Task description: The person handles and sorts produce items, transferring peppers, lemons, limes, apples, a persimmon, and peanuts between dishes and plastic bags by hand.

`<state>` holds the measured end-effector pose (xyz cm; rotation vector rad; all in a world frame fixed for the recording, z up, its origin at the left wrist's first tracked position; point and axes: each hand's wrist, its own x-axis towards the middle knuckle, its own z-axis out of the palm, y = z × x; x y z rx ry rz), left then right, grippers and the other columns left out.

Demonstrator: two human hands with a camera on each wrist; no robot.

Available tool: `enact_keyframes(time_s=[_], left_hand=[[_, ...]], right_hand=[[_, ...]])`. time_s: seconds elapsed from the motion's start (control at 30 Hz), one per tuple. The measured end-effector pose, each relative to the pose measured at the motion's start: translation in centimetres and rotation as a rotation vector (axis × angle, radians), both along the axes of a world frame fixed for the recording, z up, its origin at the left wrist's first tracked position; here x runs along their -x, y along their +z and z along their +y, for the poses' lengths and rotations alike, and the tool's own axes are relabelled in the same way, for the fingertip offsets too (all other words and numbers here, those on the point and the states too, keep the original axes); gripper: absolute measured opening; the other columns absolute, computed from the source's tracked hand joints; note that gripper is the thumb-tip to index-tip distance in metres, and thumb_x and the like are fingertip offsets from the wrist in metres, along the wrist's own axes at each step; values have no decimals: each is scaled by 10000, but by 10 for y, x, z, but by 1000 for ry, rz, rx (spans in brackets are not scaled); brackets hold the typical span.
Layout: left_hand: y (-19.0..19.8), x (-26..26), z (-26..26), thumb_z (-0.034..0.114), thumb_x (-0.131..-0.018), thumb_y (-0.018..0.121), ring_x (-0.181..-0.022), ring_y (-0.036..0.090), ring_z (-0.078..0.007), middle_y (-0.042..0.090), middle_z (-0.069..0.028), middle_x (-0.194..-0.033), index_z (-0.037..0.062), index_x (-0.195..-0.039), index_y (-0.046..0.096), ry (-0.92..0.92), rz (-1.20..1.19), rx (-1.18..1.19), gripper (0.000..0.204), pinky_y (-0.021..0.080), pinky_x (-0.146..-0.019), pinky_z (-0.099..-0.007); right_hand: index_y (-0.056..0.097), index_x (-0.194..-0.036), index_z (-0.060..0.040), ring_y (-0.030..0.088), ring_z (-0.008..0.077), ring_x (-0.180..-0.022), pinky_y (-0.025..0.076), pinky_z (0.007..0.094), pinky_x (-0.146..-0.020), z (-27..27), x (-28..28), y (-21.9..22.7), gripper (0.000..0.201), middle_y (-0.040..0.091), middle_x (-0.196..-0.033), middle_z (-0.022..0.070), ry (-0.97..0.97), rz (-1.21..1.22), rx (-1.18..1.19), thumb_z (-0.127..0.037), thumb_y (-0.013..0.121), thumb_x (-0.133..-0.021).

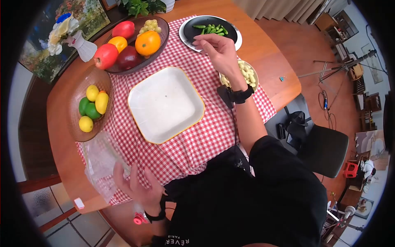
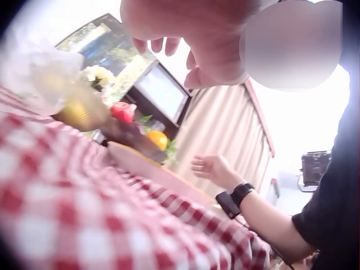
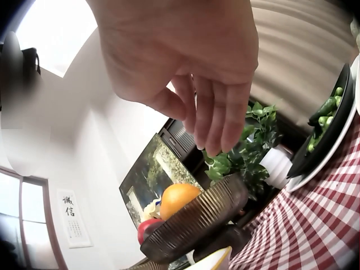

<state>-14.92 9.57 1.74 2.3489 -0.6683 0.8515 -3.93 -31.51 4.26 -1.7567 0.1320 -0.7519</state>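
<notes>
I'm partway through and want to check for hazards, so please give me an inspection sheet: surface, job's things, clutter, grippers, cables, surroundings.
Surface: wooden table, checked cloth rumpled near the person.
Job's things: white dish holds no food, one small dark speck inside; green peppers on a dark plate; pale pieces partly hidden by the right forearm.
Clutter: two fruit bowls, large and small; crumpled clear bag.
Grippers: left hand open near the bag; right hand open by the plate; neither holds anything.
Cables: one hangs along the right forearm; another lies on the floor.
Surroundings: chair beside the table, tripod beyond.
</notes>
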Motion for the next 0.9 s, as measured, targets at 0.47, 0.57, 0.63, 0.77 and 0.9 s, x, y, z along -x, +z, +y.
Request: enact_keyframes(time_s=[0.47, 0.57, 0.63, 0.77, 0.9], left_hand=[[-5, -135, -104, -72, -976, 601, -1291, 580, -295, 478, -223, -1469, -95, -1318, 585, -503, 220, 858, 344, 521, -1034, -378], [-3, -131, -96, -24, -1011, 566, -1252, 594, -290, 482, -216, -1466, -100, -1317, 582, -467, 176, 856, 317, 541, -1007, -377], [-5, -128, -97, 97, -1063, 509, -1202, 603, -282, 496, -226, -1447, -115, -1369, 525, -394, 164, 890, 373, 560, -949, -383], [0, -128, -96, 273, -1083, 474, -1136, 628, -279, 564, -260, -1347, -170, -1421, 414, -383, 107, 973, 561, 564, -871, -380], [-7, -134, -87, 322, -1083, 528, -1189, 605, -342, 439, -217, -1524, -112, -1437, 378, -381, 233, 930, 580, 542, -935, -440]], right_hand=[[705, -1201, 39, 701, 141, -686, 585, 274, -584, -73, 140, 3, 266, 732, -842, 104, -501, 230, 75, -170, 665, -1042], [673, -1249, 30, 679, 143, -609, 582, 280, -550, -87, 169, -12, 313, 725, -808, 109, -520, 399, 14, -201, 666, -1039], [605, -1316, 65, 683, 154, -569, 574, 291, -496, -90, 179, -18, 389, 728, -797, 149, -414, 526, -93, -187, 674, -1028], [581, -1363, 76, 694, 176, -570, 589, 295, -499, -92, 184, -32, 431, 729, -811, 153, -334, 603, -186, -167, 634, -1012], [579, -1374, 73, 697, 184, -559, 597, 290, -515, -82, 178, -29, 411, 725, -818, 150, -249, 700, -215, -132, 565, -1018]])
